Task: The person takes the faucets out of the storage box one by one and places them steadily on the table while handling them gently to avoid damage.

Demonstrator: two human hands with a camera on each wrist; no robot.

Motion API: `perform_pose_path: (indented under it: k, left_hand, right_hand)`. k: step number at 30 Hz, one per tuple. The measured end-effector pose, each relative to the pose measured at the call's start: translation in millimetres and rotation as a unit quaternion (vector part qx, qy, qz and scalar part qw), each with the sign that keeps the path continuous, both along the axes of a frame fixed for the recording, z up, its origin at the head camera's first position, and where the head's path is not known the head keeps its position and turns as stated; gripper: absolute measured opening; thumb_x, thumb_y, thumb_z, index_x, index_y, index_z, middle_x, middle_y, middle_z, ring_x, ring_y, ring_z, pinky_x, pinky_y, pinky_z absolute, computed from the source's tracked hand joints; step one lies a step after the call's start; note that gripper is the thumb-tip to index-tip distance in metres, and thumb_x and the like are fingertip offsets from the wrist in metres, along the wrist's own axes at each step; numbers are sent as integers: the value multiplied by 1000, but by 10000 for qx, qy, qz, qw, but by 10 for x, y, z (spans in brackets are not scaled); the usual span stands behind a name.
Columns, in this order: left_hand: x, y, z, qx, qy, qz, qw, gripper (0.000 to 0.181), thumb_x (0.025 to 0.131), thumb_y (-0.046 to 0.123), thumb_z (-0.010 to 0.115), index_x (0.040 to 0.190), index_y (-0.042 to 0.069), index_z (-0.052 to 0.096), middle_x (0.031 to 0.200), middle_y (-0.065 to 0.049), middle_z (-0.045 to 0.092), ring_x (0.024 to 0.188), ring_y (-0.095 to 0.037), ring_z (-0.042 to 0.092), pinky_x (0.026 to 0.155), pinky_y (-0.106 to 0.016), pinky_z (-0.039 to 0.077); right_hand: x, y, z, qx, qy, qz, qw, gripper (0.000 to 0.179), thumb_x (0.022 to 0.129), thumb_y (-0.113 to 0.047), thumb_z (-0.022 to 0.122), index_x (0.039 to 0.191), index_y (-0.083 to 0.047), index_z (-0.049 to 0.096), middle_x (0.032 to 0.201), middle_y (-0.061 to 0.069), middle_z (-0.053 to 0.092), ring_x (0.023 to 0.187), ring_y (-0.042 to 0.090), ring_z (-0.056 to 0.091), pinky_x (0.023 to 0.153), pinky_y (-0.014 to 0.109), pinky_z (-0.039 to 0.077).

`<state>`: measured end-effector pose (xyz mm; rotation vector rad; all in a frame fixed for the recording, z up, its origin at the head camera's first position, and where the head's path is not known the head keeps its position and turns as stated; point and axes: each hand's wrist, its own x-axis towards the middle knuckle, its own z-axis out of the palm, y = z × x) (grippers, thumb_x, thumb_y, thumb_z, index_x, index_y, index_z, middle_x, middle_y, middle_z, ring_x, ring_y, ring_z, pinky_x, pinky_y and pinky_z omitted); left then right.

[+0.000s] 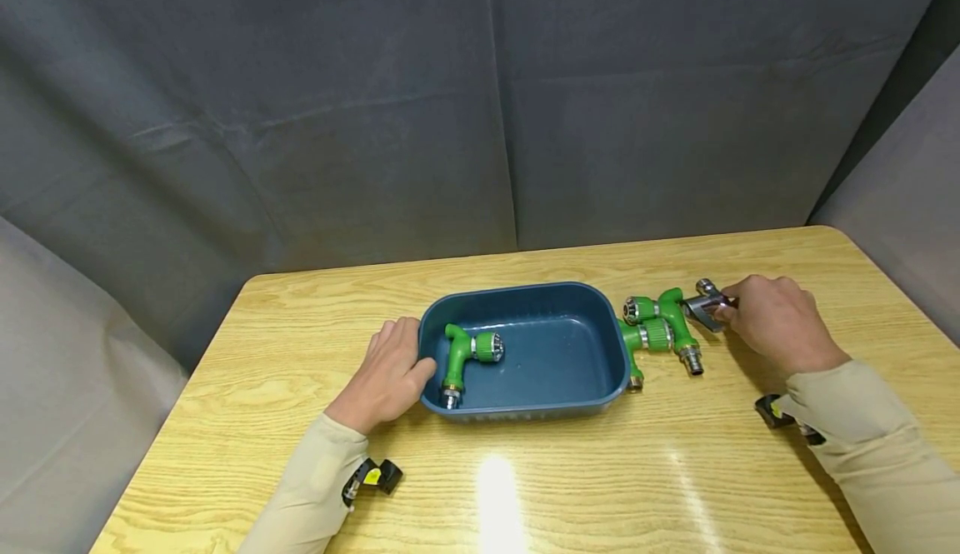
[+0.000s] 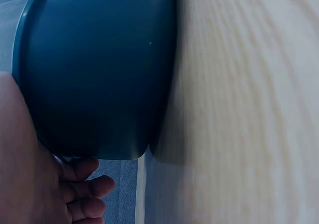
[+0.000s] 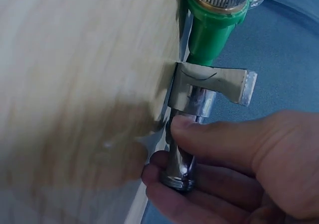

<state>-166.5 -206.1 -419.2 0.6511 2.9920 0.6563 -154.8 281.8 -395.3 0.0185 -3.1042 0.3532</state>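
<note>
My left hand (image 1: 384, 375) grips the left end of a dark blue plastic basin (image 1: 540, 362), thumb over the rim and fingers on the outside. In the left wrist view, curled fingertips (image 2: 89, 189) show beside the basin wall (image 2: 99, 74). A green tap (image 1: 459, 356) with a metal spout end lies inside the basin, at its left. At the right, my right hand (image 1: 780, 325) pinches a silver metal tap (image 1: 703, 311) between thumb and fingers. In the right wrist view the silver tap (image 3: 192, 97) is close to the table, its lower end among the fingers.
Two more green taps, one (image 1: 677, 325) overlapping the other (image 1: 634, 339), lie on the wooden table (image 1: 600, 479) between the basin and my right hand. Grey cloth (image 1: 375, 121) hangs behind the table and along its sides. Small cameras are strapped to both wrists.
</note>
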Motion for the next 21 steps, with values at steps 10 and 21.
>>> perform_pose_path:
  k: [10,21]
  left_hand:
    - [-2,1,2,-28,5,-2,10000,32,92,19,51,119,3,54,100,-5,50,94,-22,38,85,-36,29]
    - [-1,-2,4,-18,-7,4,10000,32,92,20,51,119,3,54,101,-5,50,96,-22,38,86,-36,30]
  right_hand:
    - [13,-2,-2,92,-52,52,9999,16,91,-17,74,100,-5,79,78,16,73,66,34,61,56,50,45]
    - [10,-9,5,97,-227,-12,9997,32,91,-19,75,112,6,75,89,24,75,67,32,63,55,47,47]
